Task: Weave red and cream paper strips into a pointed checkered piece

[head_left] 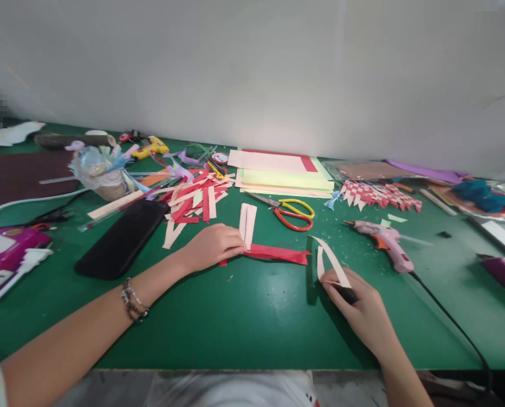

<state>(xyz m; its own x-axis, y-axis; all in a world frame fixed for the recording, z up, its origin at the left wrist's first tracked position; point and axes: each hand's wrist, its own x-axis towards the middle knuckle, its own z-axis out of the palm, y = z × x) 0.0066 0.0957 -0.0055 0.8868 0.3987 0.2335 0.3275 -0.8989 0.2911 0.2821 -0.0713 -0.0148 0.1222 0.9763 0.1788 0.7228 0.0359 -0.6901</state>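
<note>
Bare green tabletop (273, 322) lies between the left hand (216, 246) and the right hand (354, 294), so a hand could pass there, at the right hand's 9 o'clock. A folded red paper strip (277, 254) bars its 10, and open-handled scissors (276, 204) its 11. A narrow gap runs at 12, ending at checkered woven paper (379, 196). The pink glue gun (388, 240) obstructs 1, its black cord (447, 314) 3 to 4. From the left hand, a paper-strip pile (198, 198) blocks 11, a black phone (122, 237) 9.
</note>
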